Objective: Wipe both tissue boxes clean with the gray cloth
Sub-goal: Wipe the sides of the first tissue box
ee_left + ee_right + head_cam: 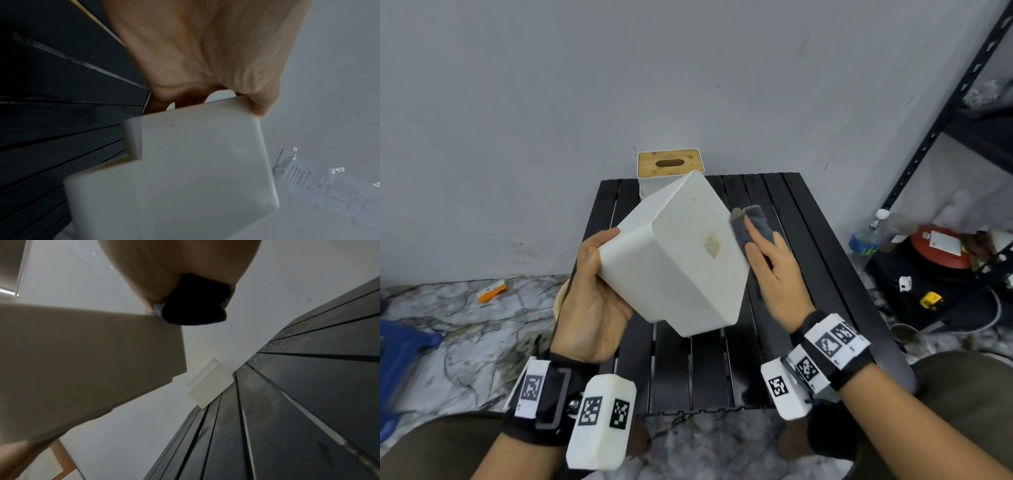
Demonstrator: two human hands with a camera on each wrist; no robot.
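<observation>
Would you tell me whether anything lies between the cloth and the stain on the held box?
Nothing visible does: the right hand holds the cloth at the box edge, with bare white surface up to the stain.

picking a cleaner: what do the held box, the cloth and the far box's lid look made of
Held tissue box: likely plastic, smooth matte white, rounded edges. Gray cloth: soft fabric, folds limply. Far box's lid: tan, grained, wood or bamboo.

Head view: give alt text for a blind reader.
The left hand holds a white tissue box tilted above a black table, while the right hand holds a gray cloth against it. A second wood-lidded box stands behind.
</observation>
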